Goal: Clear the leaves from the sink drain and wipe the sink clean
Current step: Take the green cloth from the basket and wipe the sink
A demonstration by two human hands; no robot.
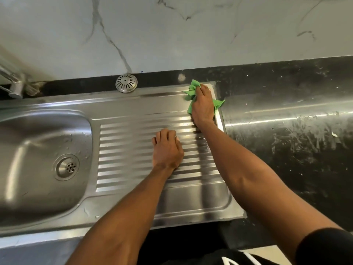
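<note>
Dark stone counter: scuffed, streaked white, spanning the right side below a marbled wall.
Steel sink: set into the counter; basin at left, ribbed drainboard at right.
Tap: far left corner, partly cut off.
Left hand: palm down on the drainboard ribs, fingers curled loosely, holding nothing.
Right hand: at the drainboard's far right corner, fingers closed over the cloth, pressing it down.
Green cloth: bunched under that hand.
Strainer cap: on the sink's back edge.
Drain: in the basin floor, no leaves visible.
</note>
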